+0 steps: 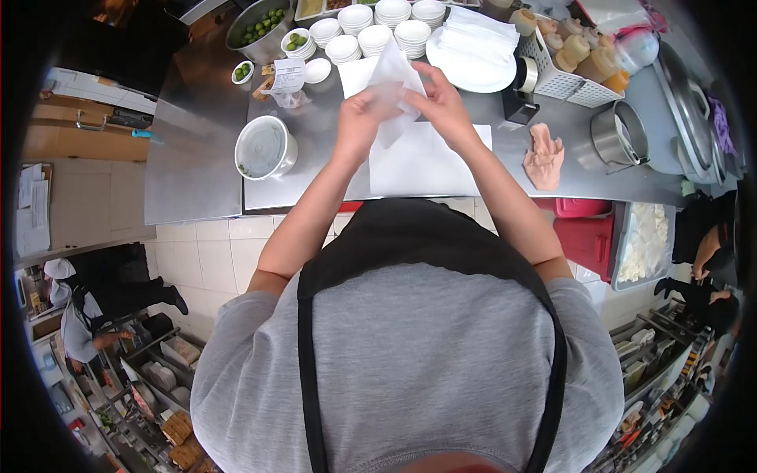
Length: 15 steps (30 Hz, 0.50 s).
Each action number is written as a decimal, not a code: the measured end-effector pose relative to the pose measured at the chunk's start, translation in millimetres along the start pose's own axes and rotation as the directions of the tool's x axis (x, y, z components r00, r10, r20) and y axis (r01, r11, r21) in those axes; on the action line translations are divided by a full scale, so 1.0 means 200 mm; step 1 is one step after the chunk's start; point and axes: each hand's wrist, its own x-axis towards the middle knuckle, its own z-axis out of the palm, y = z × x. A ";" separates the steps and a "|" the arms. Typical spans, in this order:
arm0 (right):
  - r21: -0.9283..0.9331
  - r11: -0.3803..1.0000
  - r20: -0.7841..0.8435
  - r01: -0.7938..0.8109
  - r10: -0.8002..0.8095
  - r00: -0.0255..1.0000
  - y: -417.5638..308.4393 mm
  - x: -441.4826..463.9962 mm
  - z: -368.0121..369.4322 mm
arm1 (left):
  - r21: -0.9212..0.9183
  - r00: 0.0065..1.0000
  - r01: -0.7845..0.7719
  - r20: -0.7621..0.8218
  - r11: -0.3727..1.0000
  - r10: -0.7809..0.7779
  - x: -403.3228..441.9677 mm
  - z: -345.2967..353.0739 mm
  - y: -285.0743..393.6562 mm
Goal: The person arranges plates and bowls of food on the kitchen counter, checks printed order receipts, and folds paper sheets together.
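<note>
Above the steel counter, my left hand (364, 120) and my right hand (443, 109) hold a thin, translucent white plastic bag (400, 75) between them. The fingers of my left hand are partly hidden behind it, and my right thumb and fingers pinch its right side. Beneath my hands, a white sheet of paper (430, 169) lies flat by the counter's front edge. Stacks of small white bowls (374, 39) stand just beyond the bag. To the left sits a white tub (266, 148) with a translucent lid.
Small green limes fill a metal pot (251, 43) at the back left. A white plate (471, 75) bears folded white cloths or papers. Sauce bottles stand in a white basket (564, 91), with a crumpled pink cloth (544, 158) nearer me. Other people (79, 323) work behind.
</note>
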 end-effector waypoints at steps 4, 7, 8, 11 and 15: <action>-0.267 0.957 -0.152 0.110 -0.155 0.976 0.03 0.00 -0.09 | -0.111 0.994 -0.039 -0.103 0.993 0.027 -0.02 -0.09 -0.04; -0.277 0.953 -0.266 0.126 -0.202 0.943 0.10 -0.06 -0.26 | -0.198 0.977 -0.047 -0.213 0.979 0.003 -0.07 -0.22 -0.06; -0.275 0.950 -0.315 0.146 -0.233 0.920 0.13 -0.08 -0.32 | -0.202 0.977 -0.040 -0.215 0.979 -0.004 -0.09 -0.26 -0.08; -0.217 0.976 -0.302 0.001 -0.068 0.951 0.15 -0.22 -0.42 | -0.188 0.969 0.046 -0.228 0.981 -0.090 -0.16 -0.34 -0.15; -0.272 0.960 -0.281 -0.057 -0.022 0.960 0.17 -0.35 -0.47 | -0.167 0.962 0.192 -0.161 0.967 -0.219 -0.23 -0.30 -0.17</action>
